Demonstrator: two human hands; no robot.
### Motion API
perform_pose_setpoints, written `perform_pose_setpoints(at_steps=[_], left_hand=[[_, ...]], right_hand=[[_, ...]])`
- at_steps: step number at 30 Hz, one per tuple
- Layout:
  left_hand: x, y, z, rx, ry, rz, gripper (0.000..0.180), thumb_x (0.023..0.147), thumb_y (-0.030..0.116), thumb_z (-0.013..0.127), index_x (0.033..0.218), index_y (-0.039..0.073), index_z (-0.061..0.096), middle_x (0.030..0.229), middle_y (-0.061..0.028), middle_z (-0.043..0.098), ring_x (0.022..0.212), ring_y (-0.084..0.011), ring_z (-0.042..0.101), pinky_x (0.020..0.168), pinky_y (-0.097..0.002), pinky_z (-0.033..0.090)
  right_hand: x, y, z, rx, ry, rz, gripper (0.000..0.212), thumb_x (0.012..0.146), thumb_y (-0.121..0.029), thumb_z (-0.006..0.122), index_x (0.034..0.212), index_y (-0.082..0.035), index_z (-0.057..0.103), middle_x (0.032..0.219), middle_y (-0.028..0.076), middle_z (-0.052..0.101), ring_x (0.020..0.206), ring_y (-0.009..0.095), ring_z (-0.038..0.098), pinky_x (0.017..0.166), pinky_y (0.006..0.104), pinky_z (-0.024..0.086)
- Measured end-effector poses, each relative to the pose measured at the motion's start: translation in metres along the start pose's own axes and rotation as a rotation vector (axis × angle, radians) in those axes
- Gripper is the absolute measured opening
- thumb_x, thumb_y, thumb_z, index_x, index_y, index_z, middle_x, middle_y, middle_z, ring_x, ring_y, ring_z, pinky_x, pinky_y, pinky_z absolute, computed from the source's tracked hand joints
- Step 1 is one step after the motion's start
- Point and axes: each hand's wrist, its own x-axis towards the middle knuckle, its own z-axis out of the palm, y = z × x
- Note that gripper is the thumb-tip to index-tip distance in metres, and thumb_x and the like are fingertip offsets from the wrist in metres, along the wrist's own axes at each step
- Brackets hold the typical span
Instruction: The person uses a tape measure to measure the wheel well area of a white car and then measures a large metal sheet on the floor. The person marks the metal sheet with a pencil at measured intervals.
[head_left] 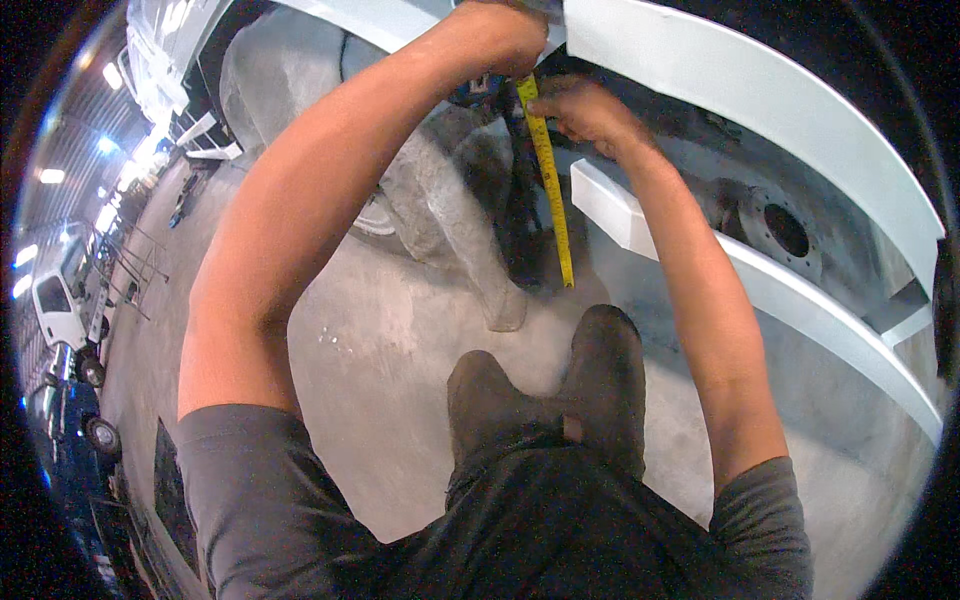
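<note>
A yellow tape measure blade (551, 185) hangs down, slightly tilted, its lower end near the concrete floor. My left hand (500, 38) is closed at the blade's upper end, against the pale vehicle body; most of its fingers are hidden. Just below, my right hand (588, 112) comes in from the right, fingers curled and touching the blade's edge. A dark blue object (478, 88) shows partly beneath my left wrist; I cannot tell what it is. To the right of the blade is the squared end of a white bar (607, 205).
A curved white panel (740, 65) arches across the upper right. Under it sits a dark hub with a round hole (786, 229). Left of the blade is a dusty grey folded shape (450, 215), unclear in kind. Parked vehicles, one dark blue (65, 430), line the far left.
</note>
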Motion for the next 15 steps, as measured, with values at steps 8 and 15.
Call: perform_pose_setpoints(at_steps=[8, 15], left_hand=[[0.006, -0.006, 0.002, 0.037, 0.079, 0.056, 0.03, 0.068, 0.023, 0.072, 0.088, 0.001, 0.072, 0.092, -0.0199, 0.07, 0.083, -0.0325, 0.069, 0.072, -0.0427, 0.055], [0.017, -0.015, -0.007, 0.094, 0.028, 0.111, 0.034, 0.067, 0.031, 0.074, 0.087, 0.003, 0.073, 0.092, -0.0195, 0.07, 0.083, -0.0325, 0.069, 0.072, -0.0442, 0.054]], right_hand=[[-0.002, 0.019, -0.007, -0.302, -0.185, 0.059, 0.022, 0.08, -0.026, 0.068, 0.09, -0.006, 0.066, 0.065, 0.001, 0.054, 0.054, 0.013, 0.045, 0.046, 0.0318, 0.035], [-0.006, 0.011, -0.01, -0.404, -0.145, 0.011, 0.025, 0.081, -0.03, 0.066, 0.086, -0.006, 0.065, 0.062, 0.003, 0.052, 0.054, 0.014, 0.045, 0.046, 0.0336, 0.034]])
